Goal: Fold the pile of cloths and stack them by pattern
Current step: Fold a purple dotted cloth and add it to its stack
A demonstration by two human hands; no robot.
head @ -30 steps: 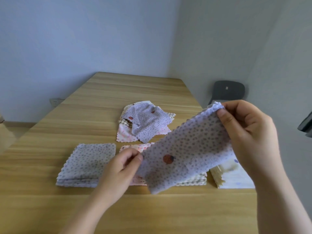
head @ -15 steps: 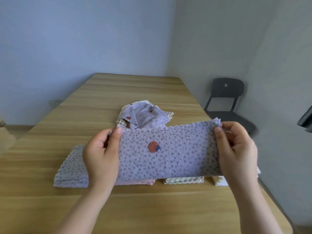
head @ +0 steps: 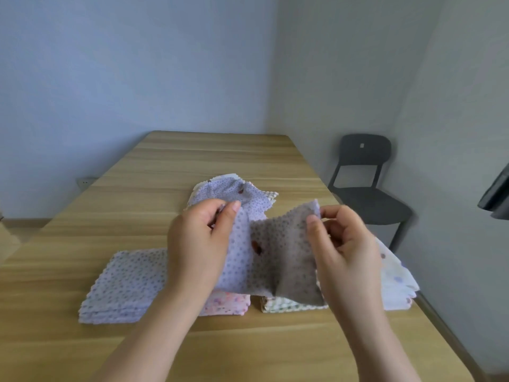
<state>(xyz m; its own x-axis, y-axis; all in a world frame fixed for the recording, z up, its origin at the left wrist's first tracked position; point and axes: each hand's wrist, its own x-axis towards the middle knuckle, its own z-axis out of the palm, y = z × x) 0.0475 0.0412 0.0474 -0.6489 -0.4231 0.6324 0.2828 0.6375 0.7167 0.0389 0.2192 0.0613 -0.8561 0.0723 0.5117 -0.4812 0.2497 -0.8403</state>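
Note:
I hold a lilac dotted cloth (head: 278,260) with a red strawberry print in the air over the table, bent in the middle like a half-closed book. My left hand (head: 198,244) pinches its left end, my right hand (head: 341,249) pinches its right end. Behind it lies the unfolded pile of cloths (head: 234,194). In a row on the table sit folded stacks: lilac dotted (head: 124,285) at the left, pink floral (head: 225,303), green checked (head: 286,304), and white with sparse dots (head: 396,282) at the right edge.
The wooden table (head: 192,161) stretches back to the blue wall. A dark plastic chair (head: 366,188) stands at the right beside the table. A dark object (head: 495,194) juts in at the far right edge.
The cloth was slanted, then stretched flat between both hands; now my hands have come closer together and the cloth bends in half at its middle.

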